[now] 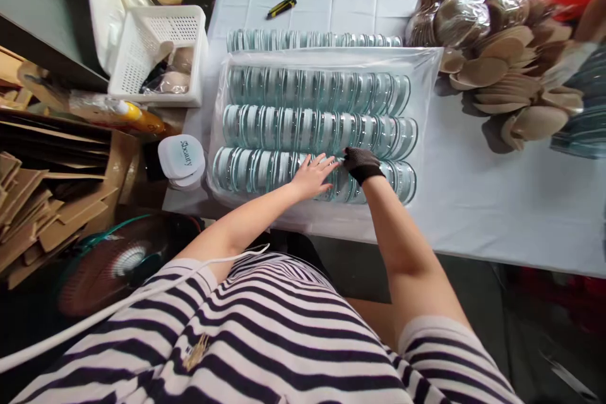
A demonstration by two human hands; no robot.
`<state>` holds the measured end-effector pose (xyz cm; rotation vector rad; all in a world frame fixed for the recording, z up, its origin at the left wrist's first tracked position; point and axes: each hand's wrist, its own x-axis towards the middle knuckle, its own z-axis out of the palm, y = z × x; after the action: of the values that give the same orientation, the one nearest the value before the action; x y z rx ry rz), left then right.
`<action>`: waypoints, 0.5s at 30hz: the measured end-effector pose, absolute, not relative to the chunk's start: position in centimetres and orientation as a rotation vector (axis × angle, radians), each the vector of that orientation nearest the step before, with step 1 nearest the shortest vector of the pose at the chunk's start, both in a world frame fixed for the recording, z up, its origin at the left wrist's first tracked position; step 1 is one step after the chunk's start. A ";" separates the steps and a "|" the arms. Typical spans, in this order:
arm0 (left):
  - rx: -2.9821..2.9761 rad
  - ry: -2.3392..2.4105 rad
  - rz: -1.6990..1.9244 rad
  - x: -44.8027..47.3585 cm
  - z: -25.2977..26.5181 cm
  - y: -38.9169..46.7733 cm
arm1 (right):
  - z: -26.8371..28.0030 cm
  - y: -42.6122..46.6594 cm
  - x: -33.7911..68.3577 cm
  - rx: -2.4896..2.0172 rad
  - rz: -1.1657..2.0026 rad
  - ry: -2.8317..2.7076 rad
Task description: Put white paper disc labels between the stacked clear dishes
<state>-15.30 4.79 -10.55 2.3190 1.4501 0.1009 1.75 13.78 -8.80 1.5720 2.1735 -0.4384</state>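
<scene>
Rows of clear, round, rimmed pieces stand on edge, packed side by side along the table; they look like glass lids or shallow jars. My left hand (314, 176), bare with its fingers spread, lies over the middle of the front row (250, 170). Just to its right is my right hand (362, 165), in a dark glove, its fingers bunched and touching the pieces between the front row and the second row (284, 128). Whatever its fingertips pinch is hidden. Clear plastic film (428, 66) surrounds the three nearer rows; another row (312, 41) stands behind its edge.
A yellow-black utility knife (281, 7) lies at the back of the white-covered table (497, 208). To the right are beige oval pads (516, 85), some bagged. At left stand a white basket (199, 85), white labelled lids (181, 156), a fan (130, 262) and cardboard (71, 221).
</scene>
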 end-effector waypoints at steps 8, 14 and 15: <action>2.344 1.490 0.011 -14.8 -12.2 5.2 | -9.4 18.9 -2.0 1.136 -0.574 2.165; 2.321 1.544 0.036 -14.1 -12.2 4.9 | -9.5 13.2 2.3 1.328 -0.526 2.365; 2.306 1.563 0.033 -13.9 -12.1 4.8 | -9.6 12.6 2.7 1.407 -0.525 2.382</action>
<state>-13.86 4.77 -12.09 2.3058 1.5628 0.0331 2.68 12.55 -9.63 1.4071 2.3817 -0.5254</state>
